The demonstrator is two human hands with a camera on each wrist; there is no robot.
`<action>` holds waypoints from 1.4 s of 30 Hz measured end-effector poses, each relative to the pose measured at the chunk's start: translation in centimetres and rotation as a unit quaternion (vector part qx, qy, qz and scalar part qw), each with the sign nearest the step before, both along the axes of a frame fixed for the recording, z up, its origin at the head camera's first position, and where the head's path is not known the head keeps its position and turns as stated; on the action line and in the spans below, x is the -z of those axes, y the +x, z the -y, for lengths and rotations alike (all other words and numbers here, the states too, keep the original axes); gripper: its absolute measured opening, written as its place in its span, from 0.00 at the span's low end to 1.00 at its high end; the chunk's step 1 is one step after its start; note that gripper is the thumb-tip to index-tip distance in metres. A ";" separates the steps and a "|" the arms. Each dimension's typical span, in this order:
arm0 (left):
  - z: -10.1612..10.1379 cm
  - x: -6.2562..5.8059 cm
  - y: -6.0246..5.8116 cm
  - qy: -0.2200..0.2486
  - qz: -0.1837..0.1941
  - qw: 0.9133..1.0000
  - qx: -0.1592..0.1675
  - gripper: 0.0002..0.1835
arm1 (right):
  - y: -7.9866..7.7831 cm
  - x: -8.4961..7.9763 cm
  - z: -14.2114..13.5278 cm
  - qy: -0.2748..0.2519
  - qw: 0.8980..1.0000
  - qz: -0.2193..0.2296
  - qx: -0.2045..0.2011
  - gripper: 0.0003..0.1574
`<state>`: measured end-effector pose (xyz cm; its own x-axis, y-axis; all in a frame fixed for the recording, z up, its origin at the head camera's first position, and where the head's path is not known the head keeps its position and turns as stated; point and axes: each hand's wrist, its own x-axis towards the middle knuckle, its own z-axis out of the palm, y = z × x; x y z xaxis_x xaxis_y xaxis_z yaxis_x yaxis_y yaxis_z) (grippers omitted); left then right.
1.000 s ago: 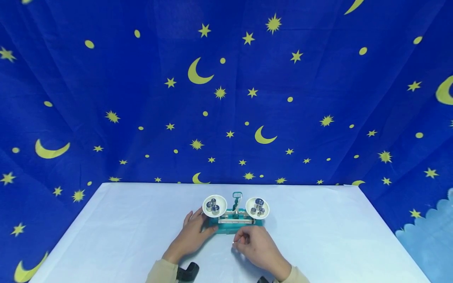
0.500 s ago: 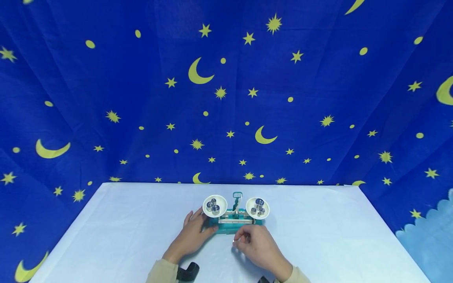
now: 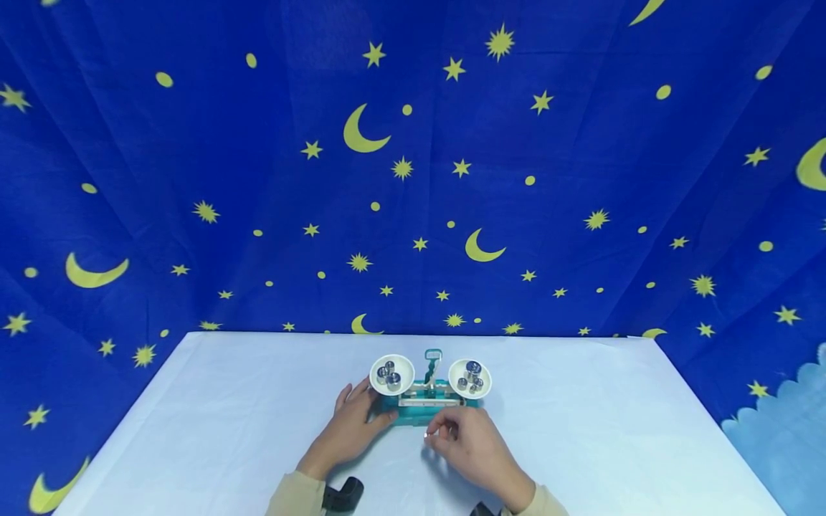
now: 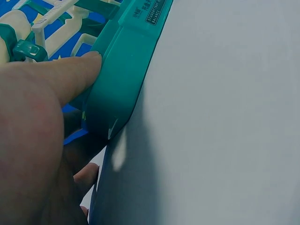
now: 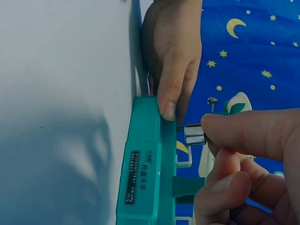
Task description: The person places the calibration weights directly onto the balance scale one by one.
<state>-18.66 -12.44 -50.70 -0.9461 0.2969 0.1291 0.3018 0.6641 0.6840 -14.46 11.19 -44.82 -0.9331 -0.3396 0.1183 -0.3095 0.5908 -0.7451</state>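
Note:
A green tray balance (image 3: 419, 416) with two white pans stands on the table. My left hand (image 3: 351, 428) grips the left end of its base, thumb on the front ledge. In the left wrist view the thumb (image 4: 79, 70) lies along the green base (image 4: 119, 75), other fingers partly hidden behind the end. My right hand (image 3: 474, 448) is in front of the balance, pinching a small shiny metal weight (image 5: 194, 134) between thumb and fingertip. Several metal weights (image 3: 389, 374) sit in the left pan (image 3: 404, 364), and several more weights (image 3: 473, 376) in the right pan (image 3: 484, 367).
The balance stands on a white-covered table (image 3: 226, 408). Behind rises a blue cloth (image 3: 413, 179) with yellow moons and stars. A black wrist mount (image 3: 344, 494) is beside the left sleeve (image 3: 297, 494). The balance's green pointer post (image 3: 432, 365) stands upright between the pans.
My right hand has shifted very slightly forward, toward the balance, with the weight still pinched. The left hand, the pans and the weights in them have not visibly moved.

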 end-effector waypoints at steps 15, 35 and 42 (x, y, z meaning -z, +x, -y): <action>-0.1 -0.2 -0.1 -0.004 0.009 1.000 -0.004 0.38 | -0.2 -0.5 0.0 -0.004 1.000 -0.004 0.008 0.05; -0.1 -0.3 0.0 0.002 0.011 1.000 0.001 0.38 | -0.1 -1.3 0.2 -0.029 0.999 -0.020 0.019 0.04; 0.0 -0.3 0.0 0.002 0.011 1.000 0.000 0.38 | -0.2 -1.5 0.4 -0.031 0.999 -0.020 0.025 0.05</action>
